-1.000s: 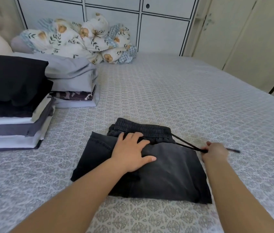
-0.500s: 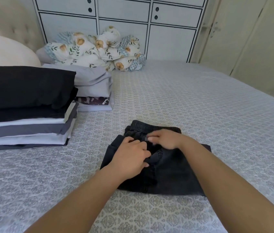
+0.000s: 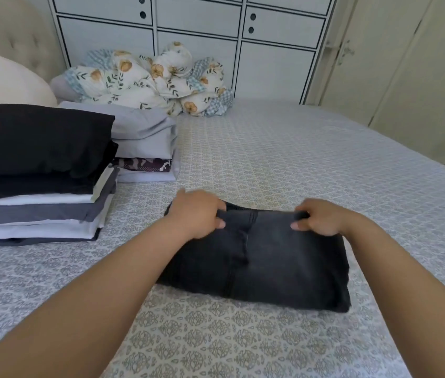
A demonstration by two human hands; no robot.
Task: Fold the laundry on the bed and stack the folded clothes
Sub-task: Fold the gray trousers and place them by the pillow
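Far left, a tall stack of folded clothes (image 3: 36, 186) sits on the bed, black layers on top, white and grey bands beneath. Just behind and beside it, a smaller pile of pale grey folded fabric (image 3: 145, 140) rests over a dark patterned piece. Beyond that, against the white panelled cabinet (image 3: 197, 45), lies a bundled floral quilt in cream, orange and blue check (image 3: 156, 83), with a beige tufted headboard (image 3: 11, 42) in the left corner.

Now to the middle: the left hand (image 3: 197, 214) grips the far left edge of the folded dark charcoal denim garment (image 3: 259, 257), fingers curled over the fold and thumb tucked under. The garment lies flat on the grey patterned bedspread (image 3: 325, 159), near the person and well apart from the stacks. A bit of its waistband peeks out behind the fold, between the two hands.

On the right, the right hand (image 3: 319, 216) pinches the far right edge of the same garment, fingers wrapped around the fabric. Both forearms reach in from the bottom corners. Far right, cream wardrobe doors (image 3: 406, 64) line the wall.
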